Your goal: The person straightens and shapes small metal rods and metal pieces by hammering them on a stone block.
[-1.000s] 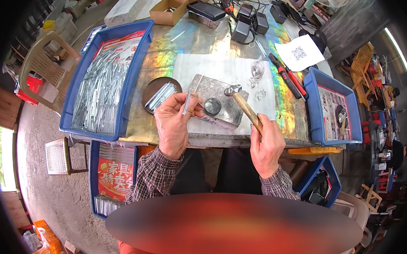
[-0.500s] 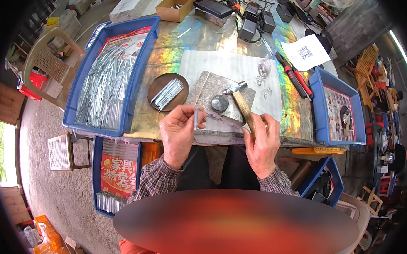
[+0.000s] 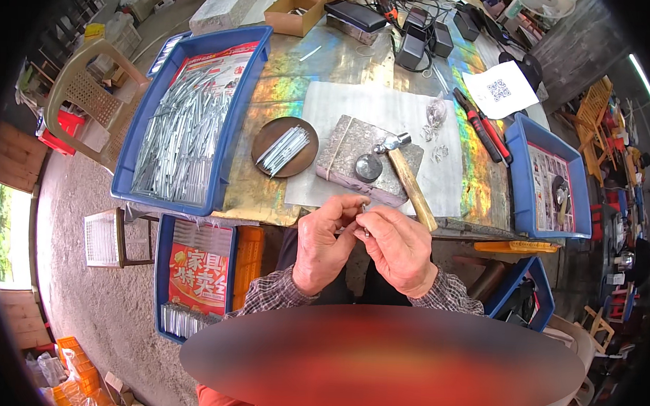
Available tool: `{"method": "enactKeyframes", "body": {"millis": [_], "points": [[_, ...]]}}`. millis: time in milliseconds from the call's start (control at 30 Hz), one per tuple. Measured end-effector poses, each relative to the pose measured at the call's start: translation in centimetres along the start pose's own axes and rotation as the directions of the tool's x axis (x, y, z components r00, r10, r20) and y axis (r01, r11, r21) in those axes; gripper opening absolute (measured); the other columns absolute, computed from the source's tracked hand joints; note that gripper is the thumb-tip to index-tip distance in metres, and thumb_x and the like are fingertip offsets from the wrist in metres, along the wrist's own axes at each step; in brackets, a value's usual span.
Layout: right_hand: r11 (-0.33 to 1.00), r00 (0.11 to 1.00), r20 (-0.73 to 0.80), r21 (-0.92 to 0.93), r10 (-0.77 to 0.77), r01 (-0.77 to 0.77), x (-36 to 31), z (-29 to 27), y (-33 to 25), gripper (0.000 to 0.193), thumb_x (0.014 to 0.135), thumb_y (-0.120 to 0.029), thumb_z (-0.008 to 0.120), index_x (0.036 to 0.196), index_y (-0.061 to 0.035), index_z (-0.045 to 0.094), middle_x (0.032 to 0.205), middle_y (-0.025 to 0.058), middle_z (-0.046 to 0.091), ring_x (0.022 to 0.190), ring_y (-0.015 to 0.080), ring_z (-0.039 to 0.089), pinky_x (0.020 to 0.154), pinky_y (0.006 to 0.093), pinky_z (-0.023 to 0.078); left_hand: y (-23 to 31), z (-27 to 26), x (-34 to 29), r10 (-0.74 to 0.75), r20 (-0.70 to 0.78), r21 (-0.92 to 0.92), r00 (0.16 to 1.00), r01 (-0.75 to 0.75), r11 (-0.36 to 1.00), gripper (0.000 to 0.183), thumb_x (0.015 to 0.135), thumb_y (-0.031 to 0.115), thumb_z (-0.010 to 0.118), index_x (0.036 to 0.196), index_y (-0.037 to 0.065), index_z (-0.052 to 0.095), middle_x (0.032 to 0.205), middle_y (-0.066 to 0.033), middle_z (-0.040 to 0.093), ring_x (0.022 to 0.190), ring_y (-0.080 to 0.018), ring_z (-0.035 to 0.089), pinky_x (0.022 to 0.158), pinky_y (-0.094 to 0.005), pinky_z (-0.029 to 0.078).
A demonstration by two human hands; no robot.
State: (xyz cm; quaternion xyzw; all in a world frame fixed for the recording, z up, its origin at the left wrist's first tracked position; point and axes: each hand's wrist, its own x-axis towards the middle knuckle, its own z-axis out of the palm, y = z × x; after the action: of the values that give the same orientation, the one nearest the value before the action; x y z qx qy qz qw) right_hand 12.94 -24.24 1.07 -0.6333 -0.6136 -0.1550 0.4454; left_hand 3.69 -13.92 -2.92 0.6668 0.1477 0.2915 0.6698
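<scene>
My left hand [image 3: 324, 246] and my right hand [image 3: 401, 251] meet in front of the table's near edge. Both pinch a slim metal rod [image 3: 367, 233], mostly hidden by the fingers. Just beyond them a stone block [image 3: 345, 149] lies on a white sheet [image 3: 321, 101]. A round dark metal piece [image 3: 368, 168] sits on the block. Beside it rests a hammer [image 3: 408, 183], its head on the block and its wooden handle slanting toward my right hand, untouched. Left of the block, a brown round dish [image 3: 264, 139] holds several metal rods [image 3: 287, 149].
A blue tray [image 3: 222, 155] full of metal rods stands at the left. Red-handled pliers [image 3: 487, 134], a printed paper [image 3: 483, 81] and another blue tray [image 3: 583, 185] lie to the right. Black adapters [image 3: 413, 47] and a cardboard box [image 3: 286, 21] sit at the back.
My right hand has let go of the hammer handle and moved left to join my left hand. The metal rod, upright in my left hand before, is now between both hands. The view has shifted slightly.
</scene>
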Motion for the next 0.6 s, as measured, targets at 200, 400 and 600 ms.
{"method": "enactKeyframes", "body": {"millis": [200, 400, 600], "points": [[0.998, 0.998, 0.0, -0.001, 0.062, -0.062, 0.7, -0.3, -0.6, 0.022, 0.077, -0.001, 0.068, 0.097, 0.0013, 0.06, 0.078, 0.0118, 0.06, 0.061, 0.026, 0.059, 0.051, 0.0325, 0.047, 1.3, -0.9, 0.0, -0.02, 0.072, 0.084, 0.997, 0.014, 0.996, 0.029, 0.078, -0.008, 0.061, 0.106, 0.0, 0.06, 0.086, -0.0116, 0.065, 0.075, -0.0171, 0.066, 0.068, -0.0276, 0.052], [0.526, 0.69, 0.288, 0.475, 0.664, -0.705, 1.1, -0.8, -0.3, 0.009, 0.091, -0.007, 0.057, 0.09, 0.0013, 0.061, 0.07, 0.0034, 0.057, 0.052, 0.0073, 0.053, 0.046, 0.0214, 0.04, 2.4, -1.9, 0.2, 0.217, 0.212, 0.443, 0.953, -0.292, 0.848, 0.029, 0.072, -0.007, 0.066, 0.101, -0.001, 0.061, 0.083, -0.0156, 0.063, 0.075, -0.0299, 0.062, 0.066, -0.0352, 0.05], [0.545, 0.717, 0.234, 0.509, 0.657, -0.666, 0.4, -0.1, -0.9, 0.011, 0.091, -0.005, 0.058, 0.1, 0.0012, 0.059, 0.072, 0.0004, 0.056, 0.055, 0.0028, 0.05, 0.048, 0.018, 0.038, 1.8, -3.0, 0.5, 0.292, 0.183, 0.435, 0.939, -0.344, 0.832, 0.022, 0.071, -0.008, 0.065, 0.092, -0.001, 0.064, 0.081, -0.0149, 0.063, 0.073, -0.0322, 0.06, 0.065, -0.037, 0.048]]}}
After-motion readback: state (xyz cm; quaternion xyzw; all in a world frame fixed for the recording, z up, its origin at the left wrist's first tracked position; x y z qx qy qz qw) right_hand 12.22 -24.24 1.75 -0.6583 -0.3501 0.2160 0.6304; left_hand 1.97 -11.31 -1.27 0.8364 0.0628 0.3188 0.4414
